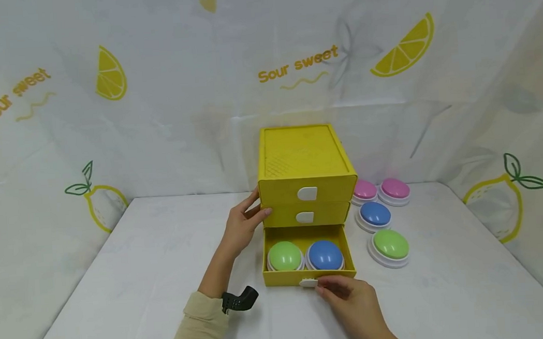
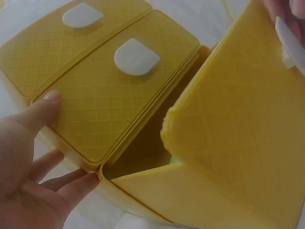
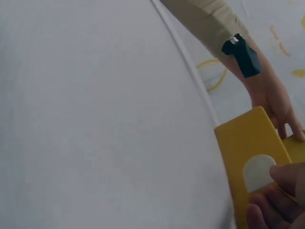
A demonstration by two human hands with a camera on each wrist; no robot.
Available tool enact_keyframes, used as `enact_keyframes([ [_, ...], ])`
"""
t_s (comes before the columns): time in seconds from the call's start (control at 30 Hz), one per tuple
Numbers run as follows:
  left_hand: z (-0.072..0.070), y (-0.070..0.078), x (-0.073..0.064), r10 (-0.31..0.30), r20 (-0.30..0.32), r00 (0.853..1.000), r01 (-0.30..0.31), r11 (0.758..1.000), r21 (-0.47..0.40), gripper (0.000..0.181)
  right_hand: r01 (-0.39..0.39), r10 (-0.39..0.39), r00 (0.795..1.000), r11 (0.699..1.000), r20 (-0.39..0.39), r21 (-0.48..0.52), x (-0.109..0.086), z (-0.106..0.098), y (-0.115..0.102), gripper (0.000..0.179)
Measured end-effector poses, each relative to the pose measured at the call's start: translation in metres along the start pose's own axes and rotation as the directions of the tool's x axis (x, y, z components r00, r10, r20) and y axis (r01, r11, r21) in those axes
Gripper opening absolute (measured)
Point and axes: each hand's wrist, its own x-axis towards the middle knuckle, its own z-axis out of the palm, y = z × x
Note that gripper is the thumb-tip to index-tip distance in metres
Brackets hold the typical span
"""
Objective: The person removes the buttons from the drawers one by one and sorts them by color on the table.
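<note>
A yellow cabinet (image 1: 305, 152) with three stacked drawers stands on the table. Its bottom drawer (image 1: 283, 278) is pulled out and holds a green dome button (image 1: 284, 256) and a blue dome button (image 1: 325, 255), both with white bases. My left hand (image 1: 240, 228) rests against the cabinet's left side, thumb on the front of the middle drawer (image 2: 109, 95) and the other fingers extended along the side. With thumb and fingers, my right hand (image 1: 354, 304) pinches the white handle (image 3: 259, 172) of the bottom drawer. The two upper drawers are closed.
Right of the cabinet sit more dome buttons: a green one (image 1: 391, 245), a blue one (image 1: 375, 214) and two pink ones, the right pink button (image 1: 395, 189) fully visible, the left pink button (image 1: 364, 190) partly behind the cabinet. A lemon-print sheet (image 1: 179, 118) hangs behind the white table (image 1: 133, 281).
</note>
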Motion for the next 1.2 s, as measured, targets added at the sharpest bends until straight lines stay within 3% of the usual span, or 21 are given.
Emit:
enact_keyframes([
  [0.1, 0.001, 0.001, 0.0, 0.008, -0.003, 1.0, -0.008, 1.0, 0.011, 0.067, 0.097, -0.096, 0.994, 0.995, 0.059, -0.018, 0.001, -0.014, -0.008, 0.018],
  [0.23, 0.001, 0.001, 0.0, 0.008, -0.01, 1.0, -0.008, 1.0, 0.018, 0.067, 0.227, -0.219, 0.963, 0.974, 0.158, -0.03, 0.013, -0.035, -0.019, 0.023],
  [0.5, 0.002, 0.001, 0.0, -0.014, -0.014, 1.0, 0.014, 1.0, 0.012, 0.068, 0.379, -0.321, 0.898, 0.911, 0.3, -0.16, 0.064, -0.057, -0.03, 0.025],
  [0.67, 0.002, 0.002, 0.0, -0.014, -0.024, 1.0, 0.014, 1.0, 0.018, 0.067, 0.475, -0.346, 0.843, 0.838, 0.412, -0.268, 0.091, -0.054, -0.023, 0.034],
  [0.87, 0.003, 0.002, 0.001, -0.018, -0.013, 1.0, 0.018, 1.0, 0.017, 0.067, 0.6, -0.395, 0.753, 0.74, 0.526, -0.303, 0.106, -0.049, -0.018, 0.035],
  [0.97, 0.003, 0.003, 0.001, -0.023, -0.017, 1.0, 0.024, 1.0, 0.016, 0.067, 0.63, -0.389, 0.726, 0.708, 0.567, -0.32, 0.111, -0.047, -0.02, 0.034],
  [1.13, 0.002, 0.003, 0.0, -0.019, -0.024, 1.0, 0.019, 1.0, 0.009, 0.068, 0.692, -0.393, 0.677, 0.628, 0.622, -0.357, 0.115, -0.045, -0.022, 0.031],
  [1.2, 0.002, 0.003, 0.0, -0.016, -0.022, 1.0, 0.016, 1.0, 0.007, 0.068, 0.703, -0.391, 0.668, 0.61, 0.633, -0.365, 0.115, -0.045, -0.022, 0.03],
])
